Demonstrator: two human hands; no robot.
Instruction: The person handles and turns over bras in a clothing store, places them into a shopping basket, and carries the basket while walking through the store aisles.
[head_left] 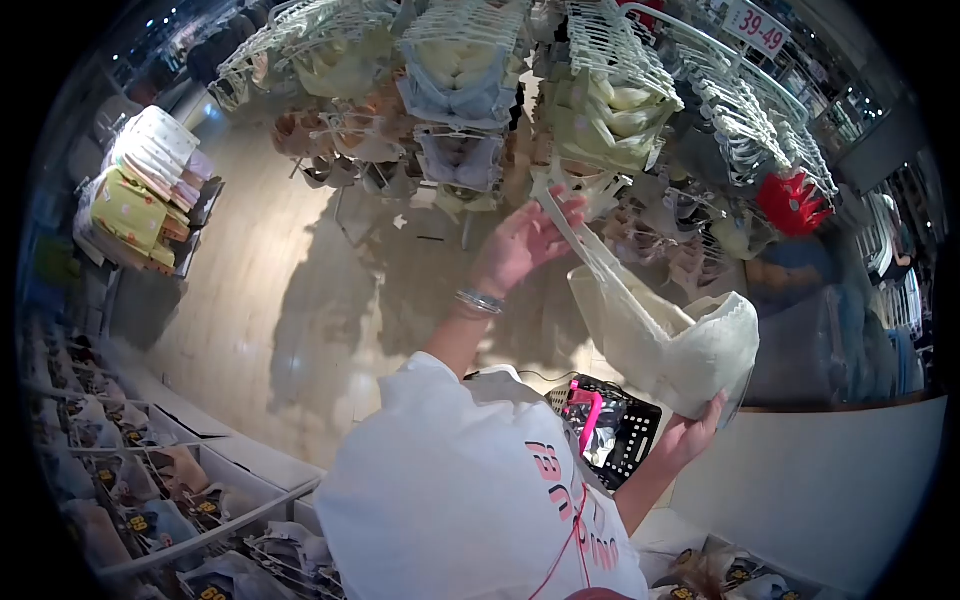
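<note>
A cream bra [650, 345] is stretched between my two hands in front of the racks. My left hand [530, 240], with a silver bracelet at the wrist, has its fingers closed round one of the straps at the upper end. Lower down, my right hand [693, 432] grips the bra beneath one cup, with part of the fingers hidden behind the fabric. Under the bra, close to my body, is a black shopping basket [640, 435] with a pink handle [592, 412] and a shiny plastic package [602, 440] inside.
Ahead hang rows of bras on pale hangers [460, 25], with a red bra [795, 203] at the right. A price sign [758, 28] tops the rack. Folded clothes [140, 200] hang at left. Divided bins [150, 490] hold more bras at lower left; a white curved counter [810, 480] stands right.
</note>
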